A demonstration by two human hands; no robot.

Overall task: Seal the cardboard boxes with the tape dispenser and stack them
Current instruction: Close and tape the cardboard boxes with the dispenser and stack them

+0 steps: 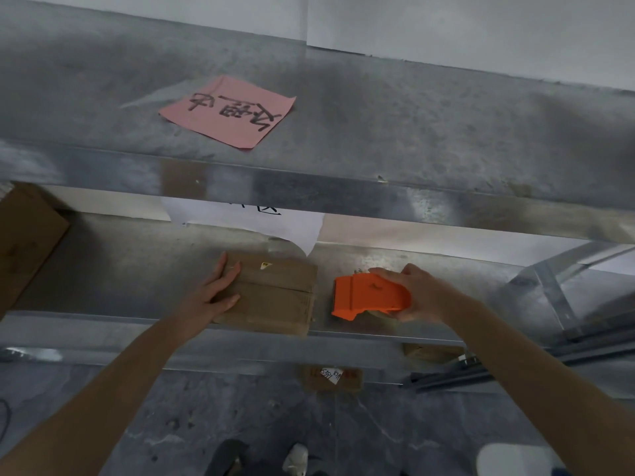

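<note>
Status: sealing does not appear to have begun on this unit. My left hand lies flat, fingers straight, on the left part of the small cardboard box, which sits at the front edge of the lower steel shelf. A flap seam crosses its matte brown top, and I can make out no glossy tape there. My right hand grips the orange plastic tape dispenser, just beside the box and apart from it. A larger cardboard box stands far left. Taping and stacking are both outstanding. The shelf metal is dull, mottled grey. The dispenser shell is smooth, with a rounded rear.
</note>
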